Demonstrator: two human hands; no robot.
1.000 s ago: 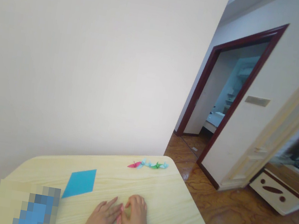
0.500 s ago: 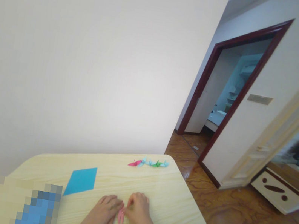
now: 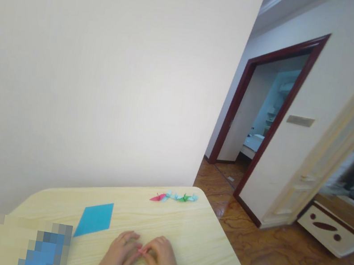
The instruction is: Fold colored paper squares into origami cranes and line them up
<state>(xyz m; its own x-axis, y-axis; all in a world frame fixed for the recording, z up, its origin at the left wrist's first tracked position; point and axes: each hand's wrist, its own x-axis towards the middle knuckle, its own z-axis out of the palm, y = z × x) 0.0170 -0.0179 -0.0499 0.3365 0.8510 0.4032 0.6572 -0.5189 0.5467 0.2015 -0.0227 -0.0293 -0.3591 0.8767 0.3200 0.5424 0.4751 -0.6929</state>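
Pinched low on the pale wooden table (image 3: 211, 251), toward its near edge: a small pink paper (image 3: 143, 250), folded thin, only a sliver showing. Gripped from both sides by curled fingertips of left hand (image 3: 121, 252) and right hand (image 3: 161, 256), hands touching. Just left, a flat blue sheet (image 3: 94, 219); at the far edge, a row of little paper cranes (image 3: 175, 196).

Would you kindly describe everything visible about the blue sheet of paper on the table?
The blue sheet is a flat, unfolded, four-cornered piece of plain turquoise paper, seen as a slanted diamond. It lies on the pale wooden table, left of and beyond the left hand. Only the table touches it.
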